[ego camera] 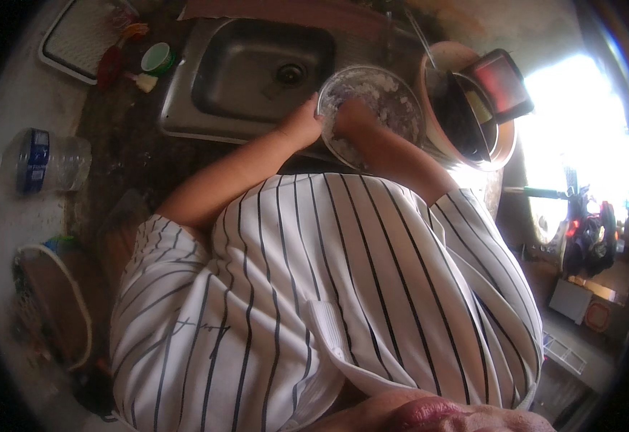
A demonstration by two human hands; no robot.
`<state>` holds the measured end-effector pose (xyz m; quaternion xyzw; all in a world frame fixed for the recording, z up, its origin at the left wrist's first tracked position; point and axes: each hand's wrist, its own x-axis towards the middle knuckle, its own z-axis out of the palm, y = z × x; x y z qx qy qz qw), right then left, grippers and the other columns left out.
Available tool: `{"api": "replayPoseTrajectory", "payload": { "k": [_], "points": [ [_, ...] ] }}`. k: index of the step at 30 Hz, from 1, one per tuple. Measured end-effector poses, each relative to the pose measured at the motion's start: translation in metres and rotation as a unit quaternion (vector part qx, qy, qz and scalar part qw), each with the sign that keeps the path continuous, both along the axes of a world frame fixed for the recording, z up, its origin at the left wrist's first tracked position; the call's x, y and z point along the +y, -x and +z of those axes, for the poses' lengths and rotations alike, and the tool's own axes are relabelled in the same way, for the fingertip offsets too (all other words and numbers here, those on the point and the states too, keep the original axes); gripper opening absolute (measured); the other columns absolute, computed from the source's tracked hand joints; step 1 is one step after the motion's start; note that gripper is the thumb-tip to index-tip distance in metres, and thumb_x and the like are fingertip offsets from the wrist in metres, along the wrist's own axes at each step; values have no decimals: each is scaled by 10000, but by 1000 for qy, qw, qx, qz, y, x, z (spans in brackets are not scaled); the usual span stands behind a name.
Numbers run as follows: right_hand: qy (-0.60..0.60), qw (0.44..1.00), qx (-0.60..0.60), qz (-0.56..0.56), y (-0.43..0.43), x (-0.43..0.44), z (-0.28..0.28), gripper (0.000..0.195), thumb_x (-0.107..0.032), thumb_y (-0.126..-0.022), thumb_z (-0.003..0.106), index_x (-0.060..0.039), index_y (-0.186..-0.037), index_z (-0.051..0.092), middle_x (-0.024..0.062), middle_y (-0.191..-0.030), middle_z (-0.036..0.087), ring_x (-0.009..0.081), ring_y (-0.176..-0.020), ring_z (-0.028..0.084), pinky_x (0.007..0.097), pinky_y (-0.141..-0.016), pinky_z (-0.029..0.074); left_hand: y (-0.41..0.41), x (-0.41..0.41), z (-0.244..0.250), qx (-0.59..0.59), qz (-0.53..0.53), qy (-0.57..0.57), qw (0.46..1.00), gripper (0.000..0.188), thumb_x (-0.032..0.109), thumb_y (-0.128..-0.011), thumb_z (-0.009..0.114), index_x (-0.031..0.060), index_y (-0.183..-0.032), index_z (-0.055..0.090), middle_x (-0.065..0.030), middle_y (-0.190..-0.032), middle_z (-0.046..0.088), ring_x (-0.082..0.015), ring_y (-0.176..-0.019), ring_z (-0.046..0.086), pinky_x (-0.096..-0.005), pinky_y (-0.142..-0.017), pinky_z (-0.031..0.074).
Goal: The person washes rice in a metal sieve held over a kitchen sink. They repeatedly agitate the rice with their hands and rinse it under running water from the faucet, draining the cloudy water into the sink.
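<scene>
A round metal bowl [416,102] stands at the right end of the steel sink unit, close in front of my body. Clumps of a whitish, dough-like mixture [382,81] cling to its bottom and walls. My left hand [310,120] grips the bowl's left rim, thumb at the edge. Down inside the bowl, my right hand [353,114] is in the mixture; its fingers are mostly hidden, so whether they close on any of it does not show.
The sink basin [239,70] lies left of the bowl. Right stands a large tub [433,56] with dark pans and a red-bottomed tray [500,81]. Farther left are a green-and-white cup [157,58], a brush [145,82], a metal tray [69,43] and a clear plastic bottle [71,162].
</scene>
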<state>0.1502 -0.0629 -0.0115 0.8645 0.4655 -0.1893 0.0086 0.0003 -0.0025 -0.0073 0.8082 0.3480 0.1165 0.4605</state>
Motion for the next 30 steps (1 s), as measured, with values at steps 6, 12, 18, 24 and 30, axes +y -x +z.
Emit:
{"api": "replayPoseTrajectory", "payload": {
  "k": [6,12,18,24,30],
  "points": [
    [98,968,-128,192,-37,7,19,315,-213,-774,611,-42,-1029,681,159,-1076,647,322,-1000,623,408,-859,498,-2,2,10,-10,19,56,998,563,132,-880,536,27,-1397,339,-238,-1286,508,-341,-1172,518,-371,-976,400],
    [-32,981,-128,142,-74,-16,-4,237,-124,-835,514,-55,-990,680,172,-1026,655,331,-975,627,393,-812,516,-11,16,-11,-61,23,-12,998,511,114,-876,539,7,-1355,396,-229,-1236,550,-336,-1117,555,-371,-942,423],
    [47,960,-165,221,-61,-25,24,256,-119,-824,480,-33,-949,686,203,-994,655,338,-939,634,410,-811,510,-9,20,6,-29,8,18,999,471,134,-871,529,12,-1319,446,-226,-1235,544,-361,-1146,523,-390,-964,413],
    [230,846,-295,379,-83,-11,-12,233,-166,-765,564,-60,-909,713,136,-968,675,299,-932,636,395,-792,490,-8,21,14,-21,-17,20,999,466,143,-879,523,30,-1325,447,-220,-1237,544,-357,-1143,525,-390,-960,417],
    [137,958,-164,191,-45,1,13,329,-277,-749,572,-42,-931,711,155,-991,673,304,-968,635,394,-864,486,-11,20,-2,-19,12,12,1000,473,116,-879,543,32,-1334,442,-208,-1211,571,-329,-1056,588,-368,-898,450]
  ]
}}
